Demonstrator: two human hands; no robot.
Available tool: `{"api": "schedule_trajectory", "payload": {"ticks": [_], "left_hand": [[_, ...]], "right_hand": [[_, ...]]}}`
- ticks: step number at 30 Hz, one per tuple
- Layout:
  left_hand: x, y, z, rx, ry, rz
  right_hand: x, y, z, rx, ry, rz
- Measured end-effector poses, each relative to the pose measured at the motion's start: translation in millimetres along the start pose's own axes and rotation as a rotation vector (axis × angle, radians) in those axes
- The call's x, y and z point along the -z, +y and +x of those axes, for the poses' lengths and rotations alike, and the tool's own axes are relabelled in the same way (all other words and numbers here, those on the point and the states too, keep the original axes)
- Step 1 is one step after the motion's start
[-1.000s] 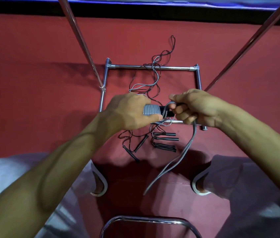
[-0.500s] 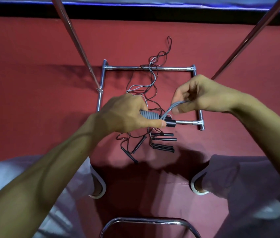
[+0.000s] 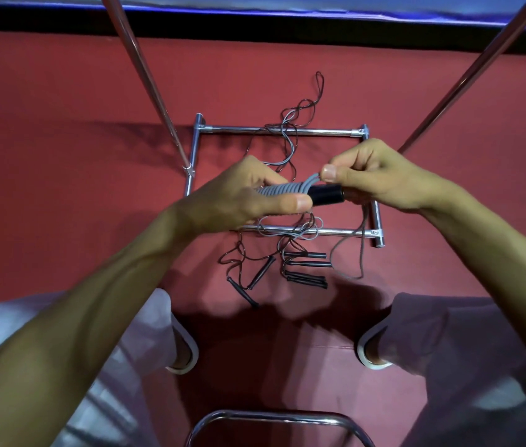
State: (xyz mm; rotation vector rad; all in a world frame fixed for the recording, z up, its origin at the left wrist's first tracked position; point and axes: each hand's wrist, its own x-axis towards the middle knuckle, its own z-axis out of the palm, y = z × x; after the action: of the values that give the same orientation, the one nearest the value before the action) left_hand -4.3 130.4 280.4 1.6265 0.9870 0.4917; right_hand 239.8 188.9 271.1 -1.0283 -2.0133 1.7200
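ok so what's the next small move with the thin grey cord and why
Probably carry the thin grey cord another turn round the black cylindrical handle, snug beside the last coil. The left hand grips the wound part, the right hand pinches the cord above the bare black end, and slack hangs below.

Dim warm light from above, dark shadows on the red floor [image 3: 61,188], wide-angle bending at edges.

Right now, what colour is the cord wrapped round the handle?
Grey cord, coiled on a black handle; head view.
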Motion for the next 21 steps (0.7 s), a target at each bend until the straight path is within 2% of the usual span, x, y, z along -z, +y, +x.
{"api": "schedule_trajectory", "payload": {"ticks": [5,7,10,14,17,19,21], "left_hand": [[-5,2,2,-0.036,0.159,-0.042],[-9,0,3,-0.026,0.211,-0.060],[-10,-2,6,0.023,0.293,-0.117],[-4,-6,7,0.145,0.378,-0.241],[0,-8,8,0.207,0.421,-0.277],[3,-5,8,0.255,0.471,-0.325],[10,-4,8,0.297,0.515,-0.385]], "right_hand": [[-12,5,8,-0.105,0.056,0.152],[-22,7,13,-0.201,0.050,0.316],[-36,12,19,-0.350,-0.021,0.586],[-42,14,24,-0.460,0.025,0.751],[-32,11,21,-0.424,0.055,0.791],[-29,12,18,-0.316,0.136,0.656],[-31,16,16,-0.168,0.295,0.524]]}}
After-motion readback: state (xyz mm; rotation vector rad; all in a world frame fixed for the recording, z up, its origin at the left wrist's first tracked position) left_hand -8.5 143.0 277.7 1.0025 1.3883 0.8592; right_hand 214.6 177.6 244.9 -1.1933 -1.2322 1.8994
